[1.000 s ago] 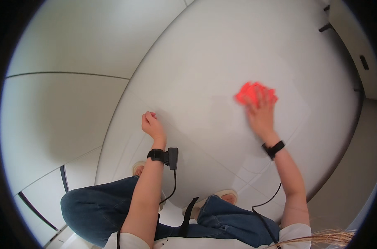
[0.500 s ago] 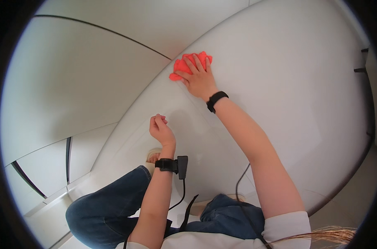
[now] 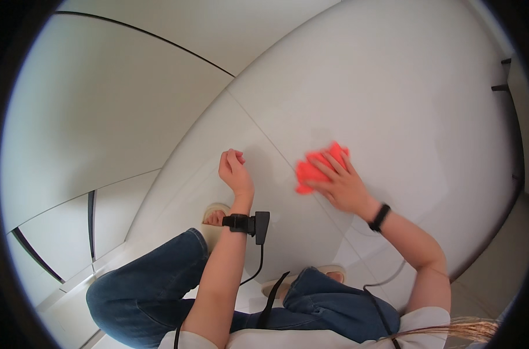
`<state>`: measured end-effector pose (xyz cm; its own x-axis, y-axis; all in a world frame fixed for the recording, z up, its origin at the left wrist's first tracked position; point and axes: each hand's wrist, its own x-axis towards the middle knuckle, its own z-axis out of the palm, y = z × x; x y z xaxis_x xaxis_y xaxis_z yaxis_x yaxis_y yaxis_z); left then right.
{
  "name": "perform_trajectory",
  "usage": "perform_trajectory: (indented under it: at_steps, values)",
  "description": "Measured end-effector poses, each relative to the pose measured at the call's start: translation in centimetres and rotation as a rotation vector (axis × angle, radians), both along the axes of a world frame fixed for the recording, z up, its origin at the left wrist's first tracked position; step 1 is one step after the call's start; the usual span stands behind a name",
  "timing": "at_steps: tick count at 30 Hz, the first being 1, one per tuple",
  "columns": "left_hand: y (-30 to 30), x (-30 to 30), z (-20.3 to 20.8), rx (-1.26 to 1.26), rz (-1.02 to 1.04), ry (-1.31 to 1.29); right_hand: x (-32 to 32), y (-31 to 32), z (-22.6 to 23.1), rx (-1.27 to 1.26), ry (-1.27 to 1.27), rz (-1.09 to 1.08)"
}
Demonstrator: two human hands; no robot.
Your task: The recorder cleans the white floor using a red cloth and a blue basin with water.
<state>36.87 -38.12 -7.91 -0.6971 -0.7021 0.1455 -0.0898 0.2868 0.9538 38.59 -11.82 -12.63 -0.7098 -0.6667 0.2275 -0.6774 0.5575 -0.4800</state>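
My right hand (image 3: 346,189) presses a crumpled bright red cloth (image 3: 321,168) against the glossy white floor (image 3: 357,99), its fingers spread over the cloth. The cloth and fingers are slightly blurred. A thin tile seam runs just beside the cloth's left edge. Off to the left, my left hand (image 3: 236,171) hangs above the floor with its fingers curled in; nothing shows in it. A black band (image 3: 379,217) circles my right wrist, and a strap with a small black box (image 3: 262,227) is on my left.
White cabinet fronts (image 3: 125,110) with dark gaps line the left side. My bent knees in blue jeans (image 3: 148,285) and feet in light slippers (image 3: 216,218) are close below my hands. A black cable (image 3: 376,302) trails by my right arm. Dark brackets (image 3: 500,88) jut out at the far right.
My right hand has swept the red cloth from beside the cabinets back toward me and to the right, its elbow bending. My left hand has shifted slightly right.
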Motion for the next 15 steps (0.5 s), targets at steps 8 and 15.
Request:
perform_trajectory:
  at_steps: [8,15]
  values:
    - [1.9,-0.9,0.5,0.062,-0.055,-0.02,12.5,11.1,0.9,0.264,-0.187,0.081]
    - [1.1,-1.0,2.0,-0.041,-0.018,0.001,0.1,-0.2,1.9,-0.02,0.034,0.084]
